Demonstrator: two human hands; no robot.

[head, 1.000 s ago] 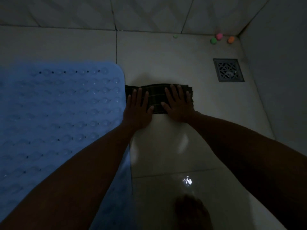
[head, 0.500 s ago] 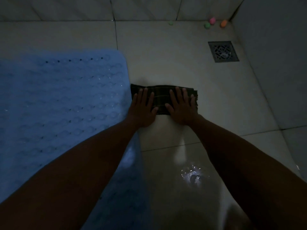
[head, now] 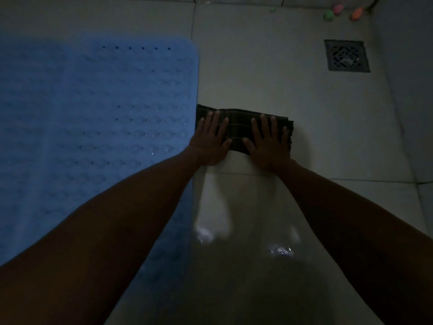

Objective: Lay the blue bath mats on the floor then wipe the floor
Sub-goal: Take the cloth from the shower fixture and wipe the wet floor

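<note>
A blue bath mat (head: 93, 118) with rows of suction bumps lies flat on the tiled floor (head: 269, 73), filling the left half of the view. Just right of its edge lies a folded dark plaid cloth (head: 239, 127). My left hand (head: 210, 139) presses flat on the cloth's left end, fingers straight. On the right end my right hand (head: 269, 144) presses flat the same way. Both forearms stretch down toward the camera. The room is dim.
A square metal floor drain (head: 346, 56) sits at the upper right. Small pink, green and orange objects (head: 337, 11) lie in the far corner by the wall. The wall (head: 410, 90) runs down the right side. The floor near me shines wet (head: 278, 250).
Both hands have drawn the cloth back toward me along the mat's edge, away from the far wall and the drain.
</note>
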